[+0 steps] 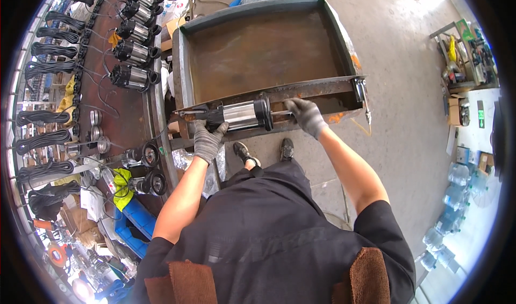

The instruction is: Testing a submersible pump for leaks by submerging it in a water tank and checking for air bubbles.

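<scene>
A silver pump motor [240, 116] with black end caps lies sideways across the near edge of a water-filled metal tank [184, 67]. My left hand [208, 143], in a grey knit glove, grips the motor's black left end from the near side. A thin metal shaft [279, 113] sticks out of the flanged right end. Around its outer end, the fingers of my gloved right hand [307, 117] are closed. Part of the shaft is hidden by those fingers.
To the left runs a brown workbench [99, 102] with a row of similar motors [130, 77] and coiled black cables [43, 139]. Blue bins [141, 218] stand at the lower left. A rusty clamp-like fitting [361, 92] sits at the tank's right end. Water jugs [457, 196] line the right wall.
</scene>
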Demonstrator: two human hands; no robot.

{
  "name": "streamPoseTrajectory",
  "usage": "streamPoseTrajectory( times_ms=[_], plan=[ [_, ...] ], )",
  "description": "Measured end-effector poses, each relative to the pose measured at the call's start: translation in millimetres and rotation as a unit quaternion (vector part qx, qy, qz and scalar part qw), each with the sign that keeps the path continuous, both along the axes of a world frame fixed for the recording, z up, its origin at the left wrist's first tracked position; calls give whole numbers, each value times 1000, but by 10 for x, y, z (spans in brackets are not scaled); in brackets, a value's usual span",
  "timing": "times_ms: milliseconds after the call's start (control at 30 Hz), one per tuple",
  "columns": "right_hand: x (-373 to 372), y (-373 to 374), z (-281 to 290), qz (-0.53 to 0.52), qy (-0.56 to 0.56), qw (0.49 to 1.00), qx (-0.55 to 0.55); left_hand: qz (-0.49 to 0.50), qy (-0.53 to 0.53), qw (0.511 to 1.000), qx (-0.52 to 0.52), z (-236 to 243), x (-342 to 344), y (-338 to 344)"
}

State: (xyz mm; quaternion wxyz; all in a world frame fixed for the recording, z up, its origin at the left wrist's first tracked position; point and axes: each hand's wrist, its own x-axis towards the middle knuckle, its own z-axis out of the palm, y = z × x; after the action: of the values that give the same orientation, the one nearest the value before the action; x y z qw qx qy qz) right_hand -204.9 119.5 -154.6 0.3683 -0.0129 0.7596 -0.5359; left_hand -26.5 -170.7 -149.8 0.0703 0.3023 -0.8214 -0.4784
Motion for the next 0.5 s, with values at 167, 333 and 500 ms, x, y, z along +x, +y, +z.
streamPoseTrajectory(
  times_ms=[167, 333, 500],
  plan=[
    [-14, -133, 29, -63, -130, 988, 54, 4, 6, 1000, 14, -9, -18, -6],
    [37, 219, 79, 223, 427, 875, -45, 15, 3, 1000, 17, -3, -22, 4],
    [-9, 23, -108, -13, -58, 995, -74, 5, -21, 999, -30, 37, -26, 9]
  ],
)
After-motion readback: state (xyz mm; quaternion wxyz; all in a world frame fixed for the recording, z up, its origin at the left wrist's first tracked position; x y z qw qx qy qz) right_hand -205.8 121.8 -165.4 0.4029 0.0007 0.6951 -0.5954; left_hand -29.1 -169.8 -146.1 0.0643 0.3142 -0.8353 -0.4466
